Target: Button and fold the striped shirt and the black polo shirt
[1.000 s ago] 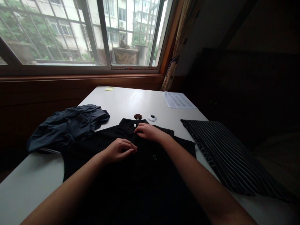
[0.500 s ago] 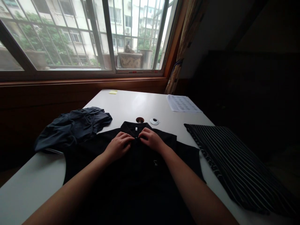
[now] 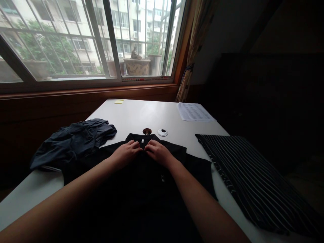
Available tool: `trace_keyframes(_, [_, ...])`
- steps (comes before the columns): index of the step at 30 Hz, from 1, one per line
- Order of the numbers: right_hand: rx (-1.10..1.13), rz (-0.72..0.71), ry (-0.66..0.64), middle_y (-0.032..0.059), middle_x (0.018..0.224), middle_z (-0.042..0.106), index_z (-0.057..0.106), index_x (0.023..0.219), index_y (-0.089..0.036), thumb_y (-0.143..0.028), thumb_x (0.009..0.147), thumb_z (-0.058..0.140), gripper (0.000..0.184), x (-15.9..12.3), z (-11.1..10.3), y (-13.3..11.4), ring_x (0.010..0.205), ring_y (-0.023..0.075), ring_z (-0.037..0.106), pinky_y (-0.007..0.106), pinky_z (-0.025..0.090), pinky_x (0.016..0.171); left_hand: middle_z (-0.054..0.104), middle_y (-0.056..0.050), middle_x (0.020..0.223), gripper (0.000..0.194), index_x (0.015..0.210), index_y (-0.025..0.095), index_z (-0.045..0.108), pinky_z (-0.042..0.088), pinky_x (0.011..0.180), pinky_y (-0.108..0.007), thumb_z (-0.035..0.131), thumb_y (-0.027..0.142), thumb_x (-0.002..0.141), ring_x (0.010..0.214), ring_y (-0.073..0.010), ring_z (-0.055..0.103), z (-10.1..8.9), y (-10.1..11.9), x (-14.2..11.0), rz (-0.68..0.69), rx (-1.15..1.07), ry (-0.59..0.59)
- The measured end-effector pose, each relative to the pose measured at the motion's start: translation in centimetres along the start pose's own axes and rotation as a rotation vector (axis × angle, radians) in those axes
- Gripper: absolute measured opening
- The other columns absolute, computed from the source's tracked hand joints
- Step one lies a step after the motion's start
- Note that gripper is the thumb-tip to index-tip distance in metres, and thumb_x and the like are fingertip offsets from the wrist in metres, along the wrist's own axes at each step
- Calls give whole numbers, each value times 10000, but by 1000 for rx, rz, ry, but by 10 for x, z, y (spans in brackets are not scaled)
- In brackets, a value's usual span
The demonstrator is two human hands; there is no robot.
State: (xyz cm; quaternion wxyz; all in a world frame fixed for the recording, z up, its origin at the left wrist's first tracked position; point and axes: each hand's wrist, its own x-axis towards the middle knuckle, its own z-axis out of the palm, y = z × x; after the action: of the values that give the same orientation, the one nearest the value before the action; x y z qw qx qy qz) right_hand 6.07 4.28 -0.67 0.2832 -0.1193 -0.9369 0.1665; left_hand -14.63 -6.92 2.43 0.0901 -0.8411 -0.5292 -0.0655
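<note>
A black collared shirt (image 3: 141, 189) lies spread front-up on the white table, its collar towards the window. A small pale label shows inside the neck, and a small light emblem sits on the chest. My left hand (image 3: 128, 151) pinches the left side of the front opening just below the collar. Opposite it, my right hand (image 3: 157, 152) pinches the right side, fingers curled. The fingertips of both hands are close together at the neck. Whether a button is between them is too dark to see.
On the left lies a crumpled dark blue-grey garment (image 3: 76, 141). A black striped cloth (image 3: 248, 172) covers the right side. Farther back are printed papers (image 3: 195, 112), a yellow sticky note (image 3: 118, 101), a round cable hole (image 3: 147, 131) and its white cover (image 3: 162, 132). The barred window stands behind the table (image 3: 141, 111).
The view has shifted slightly, so everything sits a little more to the left. Both hands stay at the shirt's neck opening, with their fingers slightly more curled.
</note>
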Motion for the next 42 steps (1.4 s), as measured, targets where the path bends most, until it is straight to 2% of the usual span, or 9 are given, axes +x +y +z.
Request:
trace_keyframes(5, [7,-14,8,61,1003,618,681,1015,-209,-141,914,644,128,0,0,1,934,190,603,332,525,863,598,-50,946,156,998,191,690,505,773,-298,534,189,998,858,-182,565,4,-14,14,89,-101,42])
trace_keyframes(9, [-11,-26,6,61,1004,615,675,1007,-209,-131,910,640,128,0,1,2,932,191,601,329,528,855,589,-45,939,142,986,188,680,492,749,-278,539,195,1005,840,-167,563,11,-19,15,86,-182,100])
trace_keyframes(14, [-38,-26,-4,70,1014,616,667,1005,-205,-139,905,645,122,-1,1,1,944,207,597,340,531,849,602,-57,988,143,1062,183,657,500,776,-306,551,132,980,888,-191,562,13,-20,12,165,-47,86])
trace_keyframes(18, [7,-40,42,66,974,614,656,972,-203,-100,878,652,139,0,-2,0,913,211,585,351,531,829,597,-53,933,120,955,167,650,488,743,-325,551,100,961,840,-196,541,13,-19,15,232,87,67])
trace_keyframes(24, [37,-51,86,64,956,612,654,965,-201,-78,867,640,158,1,-4,-1,894,209,577,356,532,804,567,-22,848,218,842,184,610,434,649,-314,480,160,1015,737,-164,496,20,-22,16,234,77,123])
trace_keyframes(31, [40,-34,107,70,977,617,670,1005,-229,-161,955,570,131,2,-10,-7,920,211,593,383,544,845,566,-15,801,271,855,176,619,419,593,-303,423,179,1042,684,-143,477,10,-18,14,208,58,253])
trace_keyframes(36, [64,-8,100,82,990,627,684,1043,-235,-199,996,519,176,2,-11,-10,925,217,595,404,541,862,561,-8,771,304,823,178,603,412,570,-292,406,198,1054,652,-126,478,11,-15,14,195,20,276])
trace_keyframes(42, [98,16,102,77,1006,630,679,1036,-234,-204,1003,520,165,2,-9,-7,947,208,604,368,537,859,577,0,768,313,806,177,584,439,596,-284,405,212,1060,651,-117,499,13,-12,15,181,-36,313])
